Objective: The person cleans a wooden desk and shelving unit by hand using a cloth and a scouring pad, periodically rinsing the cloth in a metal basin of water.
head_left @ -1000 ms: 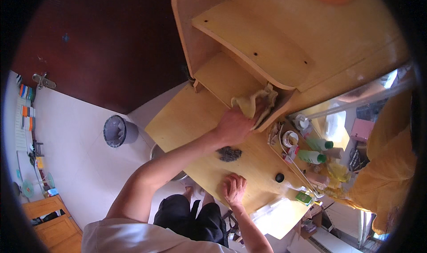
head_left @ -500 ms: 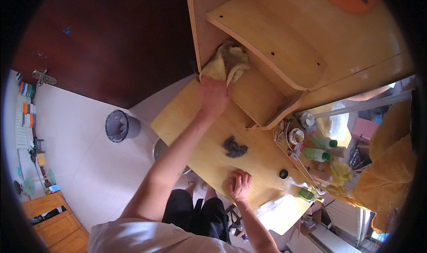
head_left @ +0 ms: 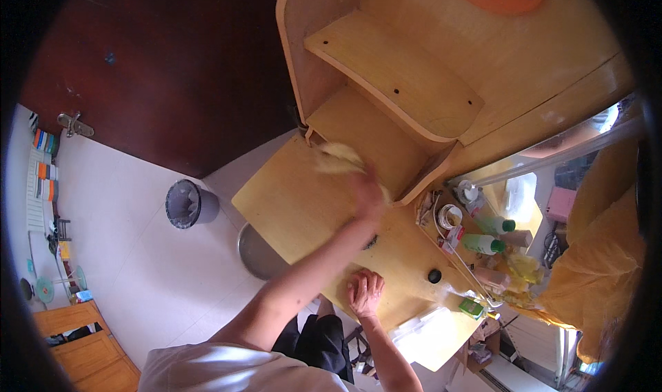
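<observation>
My left hand (head_left: 369, 193), smeared by motion, is closed on a pale yellow cloth (head_left: 339, 156) just in front of the lower shelf compartment. The cloth is blurred too, and I cannot tell how much of it touches the wood. Beneath my left forearm a dark grey, rough-looking clump (head_left: 371, 243) shows only in part on the wooden desk (head_left: 276, 199). My right hand (head_left: 365, 292) rests on the desk's near edge, its fingers apart and slightly bent, holding nothing. A small black round lid (head_left: 434, 276) lies to its right.
A wooden shelf unit (head_left: 393, 82) rises behind the desk. Bottles (head_left: 483, 244) and jars crowd the right side, by an orange curtain (head_left: 586, 254). A clear plastic sheet (head_left: 424, 330) lies at the near right. On the floor stand a lined bin (head_left: 189, 206) and a metal basin (head_left: 255, 250).
My left hand has drawn the cloth out of the shelf's inner corner, toward me and to the right. My forearm now covers most of the grey clump. My right hand has hardly moved.
</observation>
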